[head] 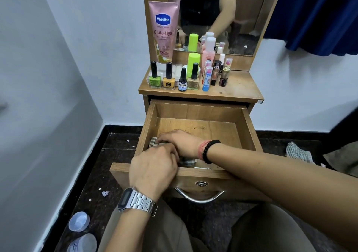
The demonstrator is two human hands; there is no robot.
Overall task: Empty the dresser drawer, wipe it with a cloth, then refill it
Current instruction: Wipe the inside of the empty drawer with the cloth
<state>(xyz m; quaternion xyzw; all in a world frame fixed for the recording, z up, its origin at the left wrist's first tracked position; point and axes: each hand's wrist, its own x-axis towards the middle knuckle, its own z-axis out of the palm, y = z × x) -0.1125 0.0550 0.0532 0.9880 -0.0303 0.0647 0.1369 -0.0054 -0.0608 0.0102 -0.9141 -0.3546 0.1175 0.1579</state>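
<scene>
Both hands press on a striped cloth (pixel 154 142) in the drawer's (pixel 249 133) front-left corner: the right hand (pixel 181 143) lies flat on it, the left hand (pixel 153 169) curled at the front edge (whether its fingers pinch the cloth cannot be told). Above, the dresser top (pixel 240 89) holds polish bottles (pixel 168 77), a lotion tube (pixel 163 31) and lipsticks (pixel 224 75).

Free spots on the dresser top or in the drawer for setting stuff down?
Dresser top: bare right part, beside the lipsticks; left is packed with nail polish bottles. Drawer: bare back and right floor; both hands and cloth crowd the front-left.
</scene>
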